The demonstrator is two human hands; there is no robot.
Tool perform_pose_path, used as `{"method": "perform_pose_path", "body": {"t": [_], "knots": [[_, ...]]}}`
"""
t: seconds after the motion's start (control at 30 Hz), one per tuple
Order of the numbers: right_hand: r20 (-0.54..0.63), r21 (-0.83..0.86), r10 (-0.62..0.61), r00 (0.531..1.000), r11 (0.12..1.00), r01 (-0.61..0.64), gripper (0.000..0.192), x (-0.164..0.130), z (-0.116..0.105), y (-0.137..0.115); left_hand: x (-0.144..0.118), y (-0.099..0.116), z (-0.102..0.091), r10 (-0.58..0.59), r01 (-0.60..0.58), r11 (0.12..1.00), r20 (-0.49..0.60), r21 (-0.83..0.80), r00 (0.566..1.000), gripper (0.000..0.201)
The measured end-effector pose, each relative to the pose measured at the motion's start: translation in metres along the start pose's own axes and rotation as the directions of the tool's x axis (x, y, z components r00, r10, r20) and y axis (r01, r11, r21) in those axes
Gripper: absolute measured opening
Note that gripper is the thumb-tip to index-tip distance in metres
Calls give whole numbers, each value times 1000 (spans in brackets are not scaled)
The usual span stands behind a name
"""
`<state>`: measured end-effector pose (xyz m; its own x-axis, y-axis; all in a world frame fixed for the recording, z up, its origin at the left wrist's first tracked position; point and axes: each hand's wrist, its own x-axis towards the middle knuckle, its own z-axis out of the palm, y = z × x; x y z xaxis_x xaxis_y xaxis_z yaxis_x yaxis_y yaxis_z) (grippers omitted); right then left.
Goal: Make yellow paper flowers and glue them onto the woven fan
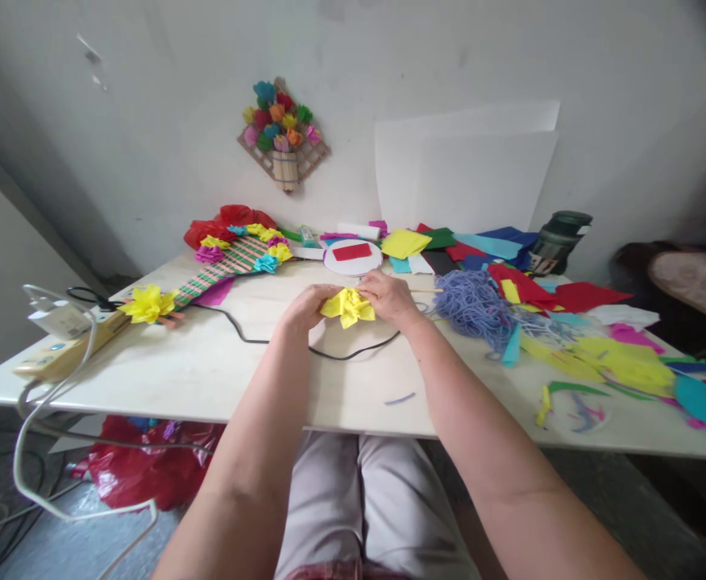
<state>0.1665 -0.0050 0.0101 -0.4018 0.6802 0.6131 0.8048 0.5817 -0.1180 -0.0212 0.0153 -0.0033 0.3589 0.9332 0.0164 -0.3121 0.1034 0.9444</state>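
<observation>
My left hand [303, 310] and my right hand [390, 296] meet over the middle of the pale table [220, 370]. Between them they pinch a crumpled yellow paper flower [348, 307], held just above the tabletop. A thin wooden stick [425, 290] lies just behind my right hand. A black cable [256, 338] loops under and in front of the hands.
A woven mat with paper flowers [232, 262] lies at left, a power strip [63, 346] beyond it. A white disc with red strip [353, 256] sits behind the hands. Purple yarn [471, 306] and coloured paper scraps [619, 358] cover the right. A dark flask [558, 240] stands at the back.
</observation>
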Motion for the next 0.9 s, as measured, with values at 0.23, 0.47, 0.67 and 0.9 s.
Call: {"method": "perform_pose_path", "body": {"t": [0.23, 0.47, 0.67, 0.9], "knots": [[51, 196, 8, 999, 980, -18, 25, 2, 5, 10, -4, 3, 1, -19, 21, 995, -24, 93, 1000, 21], [192, 154, 91, 977, 981, -122, 22, 3, -4, 11, -4, 3, 2, -27, 23, 986, 24, 163, 999, 27], [127, 38, 54, 990, 998, -59, 23, 1, -9, 10, -6, 3, 6, 12, -16, 994, 39, 111, 999, 32], [63, -62, 29, 998, 998, -26, 27, -1, -10, 5, -5, 1, 9, 27, -35, 986, 55, 161, 998, 45]]}}
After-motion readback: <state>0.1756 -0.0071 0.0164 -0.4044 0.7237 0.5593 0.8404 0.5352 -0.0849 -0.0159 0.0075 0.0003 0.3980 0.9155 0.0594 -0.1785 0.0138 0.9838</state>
